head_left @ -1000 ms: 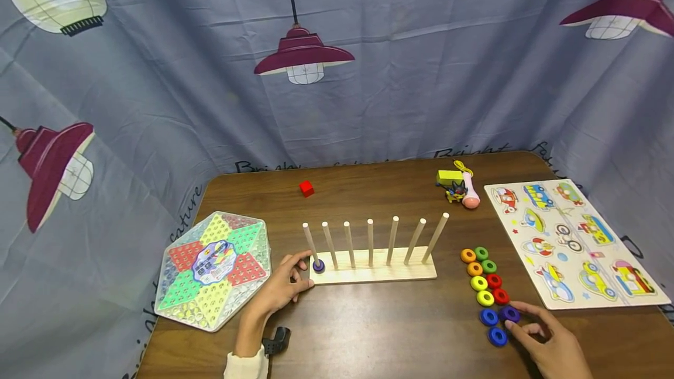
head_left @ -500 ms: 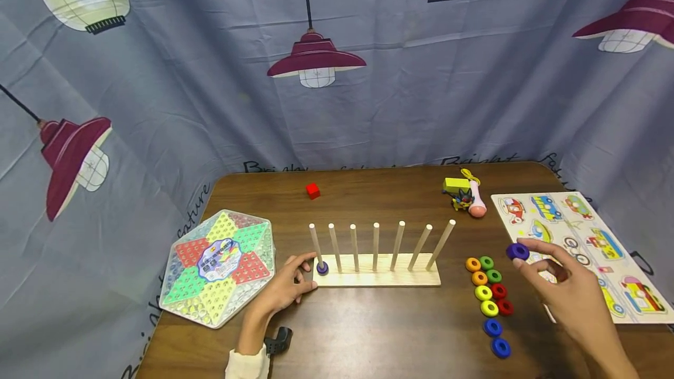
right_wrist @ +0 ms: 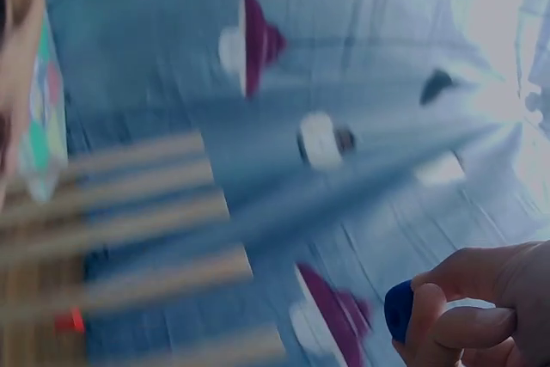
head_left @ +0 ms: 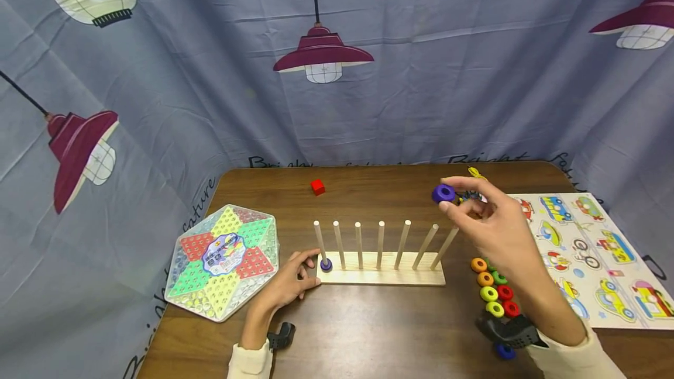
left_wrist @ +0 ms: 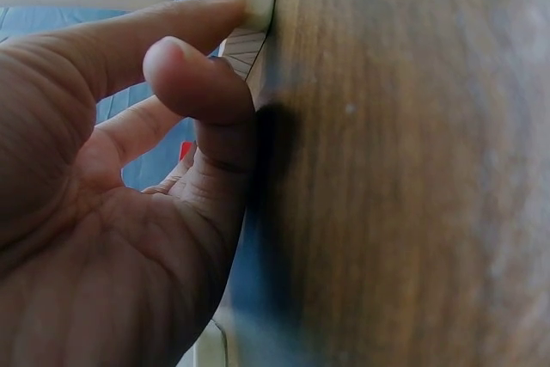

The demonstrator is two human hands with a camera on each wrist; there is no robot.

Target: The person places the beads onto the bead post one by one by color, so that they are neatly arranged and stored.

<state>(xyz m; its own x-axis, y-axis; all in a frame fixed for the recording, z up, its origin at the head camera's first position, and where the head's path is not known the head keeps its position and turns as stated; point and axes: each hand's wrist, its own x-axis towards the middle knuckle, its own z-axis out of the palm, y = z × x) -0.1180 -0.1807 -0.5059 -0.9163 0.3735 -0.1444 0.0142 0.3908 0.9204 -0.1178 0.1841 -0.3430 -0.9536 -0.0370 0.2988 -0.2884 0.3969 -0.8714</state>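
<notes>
A wooden peg board [head_left: 379, 277] carries a row of several upright pegs. Around its leftmost peg, at the base, sits a purple ring [head_left: 326, 265], which also peeks out past the fingertips in the left wrist view. My left hand [head_left: 288, 279] grips the board's left end, thumb at the near corner and index finger at the far one. Raised above and beyond the board's right end, my right hand [head_left: 497, 224] pinches another purple ring [head_left: 444, 193] between thumb and index finger. That ring looks dark blue in the right wrist view, with the peg tops to its left.
Orange [head_left: 485, 279], yellow [head_left: 488, 293], red [head_left: 511, 308], green and blue rings lie right of the board, partly covered by the right arm. A picture puzzle [head_left: 579, 238] is far right, a hexagonal checkers board [head_left: 223, 262] left, a red cube [head_left: 317, 186] behind.
My right hand has lifted the purple ring from beside the blue rings and carried it up and left toward the pegs. The left hand keeps its hold on the board.
</notes>
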